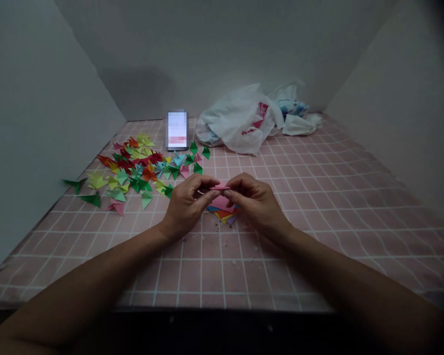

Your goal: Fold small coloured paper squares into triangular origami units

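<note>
A small folded piece of pink paper (221, 188) is pinched between my two hands near the middle of the table. My left hand (188, 199) grips its left end with thumb and fingers closed. On the right end, my right hand (257, 201) closes in the same way. Just beneath the hands lies a fanned stack of coloured paper sheets (225, 205), pink on top, with blue, orange, yellow and purple corners showing. My fingers hide part of the stack and of the folded paper.
Many folded paper cranes (136, 167) in several colours are spread at the left. A phone (177, 129) with a lit screen stands behind them. White plastic bags (240, 118) lie at the back. A pink checked cloth (214, 276) covers the table, with walls around it.
</note>
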Demonstrator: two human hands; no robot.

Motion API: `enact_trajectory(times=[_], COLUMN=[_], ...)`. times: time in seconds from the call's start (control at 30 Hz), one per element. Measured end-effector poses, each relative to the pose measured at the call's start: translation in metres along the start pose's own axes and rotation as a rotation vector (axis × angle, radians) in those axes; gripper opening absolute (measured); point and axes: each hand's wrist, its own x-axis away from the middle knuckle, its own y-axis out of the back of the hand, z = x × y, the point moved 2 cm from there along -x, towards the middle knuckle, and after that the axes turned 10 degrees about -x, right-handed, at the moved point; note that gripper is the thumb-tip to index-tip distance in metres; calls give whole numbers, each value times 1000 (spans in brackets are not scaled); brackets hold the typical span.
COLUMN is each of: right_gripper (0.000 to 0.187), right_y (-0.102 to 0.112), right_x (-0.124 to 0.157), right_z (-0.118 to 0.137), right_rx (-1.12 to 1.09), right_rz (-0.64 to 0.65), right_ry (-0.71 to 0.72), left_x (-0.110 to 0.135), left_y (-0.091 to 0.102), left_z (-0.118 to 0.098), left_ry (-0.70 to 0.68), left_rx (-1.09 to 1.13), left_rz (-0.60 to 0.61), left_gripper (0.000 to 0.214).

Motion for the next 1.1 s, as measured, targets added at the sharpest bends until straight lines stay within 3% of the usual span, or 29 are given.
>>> enact_trajectory(times=[0.13, 0.5, 0.8, 0.93, 1.1], right_gripper=[14, 15, 18, 18, 17], right_y=[0, -1, 0, 1, -1], right_x=[2, 3, 2, 1, 1], right_z=[1, -2, -3, -3, -3], right_rx=[-7, -25, -141, -153, -212], right_rz=[-18, 4, 19, 22, 36], right_ry=[16, 41, 15, 15, 17], left_x=[1, -1, -5, -5, -2], left_y=[-1, 1, 6, 4, -6], left_z=[2, 1, -3, -2, 4], left_ry=[-33, -282, -291, -205, 120], left_rx=[30, -232, -234, -122, 324], left_rz=[-36, -94, -54, -17, 95], left_gripper=[11, 4, 7, 10, 15])
